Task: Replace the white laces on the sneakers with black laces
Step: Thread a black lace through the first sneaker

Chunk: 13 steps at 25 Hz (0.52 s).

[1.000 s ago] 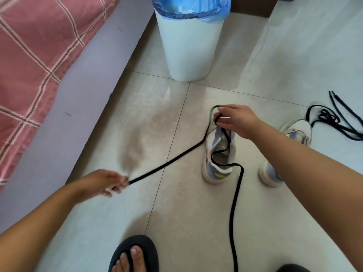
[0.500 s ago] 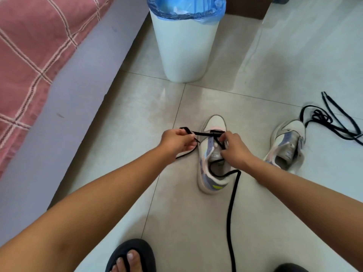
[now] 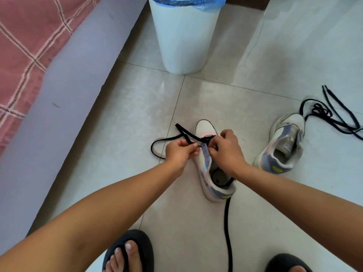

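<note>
The likeliest slip here is the lace tip missing or backing out of the eyelet: the left hand (image 3: 179,152) pinches the black lace (image 3: 188,135) close to its tip, right at the left eyelet row of the near sneaker (image 3: 210,163), and if the pinch sits too far back the soft end could buckle instead of feeding through. A second risk, as I judge it, is uneven lengths, since one long run of the lace trails out of the shoe's heel and down the floor (image 3: 127,114) between the person's feet, while the other end makes only a short loop to the left of the shoe; a hard pull on either side could drag the crossing near the toe off centre. The right hand (image 3: 225,150) is bent over the tongue with its fingers curled onto the lace and the shoe's upper, steadying them; exactly what it grips is hidden. Both forearms reach forward and converge on the shoe. The second sneaker (image 3: 282,148) lies tipped to the right, unlaced, with the other black lace (image 3: 322,112) tangled just beyond it.
</note>
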Motion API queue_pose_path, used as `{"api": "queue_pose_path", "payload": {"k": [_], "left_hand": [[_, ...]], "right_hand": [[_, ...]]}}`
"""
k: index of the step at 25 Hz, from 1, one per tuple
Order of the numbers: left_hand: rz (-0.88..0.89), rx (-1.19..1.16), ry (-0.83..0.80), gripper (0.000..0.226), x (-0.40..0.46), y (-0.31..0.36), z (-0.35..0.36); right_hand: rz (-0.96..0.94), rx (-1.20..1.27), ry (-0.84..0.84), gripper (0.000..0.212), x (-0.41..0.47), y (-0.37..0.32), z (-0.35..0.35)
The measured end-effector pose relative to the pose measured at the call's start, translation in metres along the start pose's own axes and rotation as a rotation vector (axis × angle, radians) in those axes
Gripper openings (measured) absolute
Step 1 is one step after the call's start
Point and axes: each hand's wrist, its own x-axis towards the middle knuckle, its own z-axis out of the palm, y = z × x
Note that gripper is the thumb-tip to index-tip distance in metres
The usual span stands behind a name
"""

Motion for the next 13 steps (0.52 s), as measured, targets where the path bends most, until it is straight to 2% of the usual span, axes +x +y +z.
{"api": "queue_pose_path", "payload": {"k": [4,8,10,13], "left_hand": [[0.037,0.099,-0.004,0.008,0.004,-0.003,0.004],[0.129,0.278,0.062,0.008,0.012,-0.005,0.007],[0.141,0.283,0.098,0.008,0.014,-0.004,0.007],[0.125,0.283,0.052,0.008,0.012,-0.003,0.006]], "right_hand": [[0.038,0.178,-0.074,0.013,0.003,0.003,0.001],[0.062,0.243,-0.081,0.014,0.004,0.005,-0.001],[0.073,0.255,-0.088,0.014,0.003,0.004,-0.001],[0.087,0.268,-0.090,0.014,0.004,0.003,-0.001]]}}
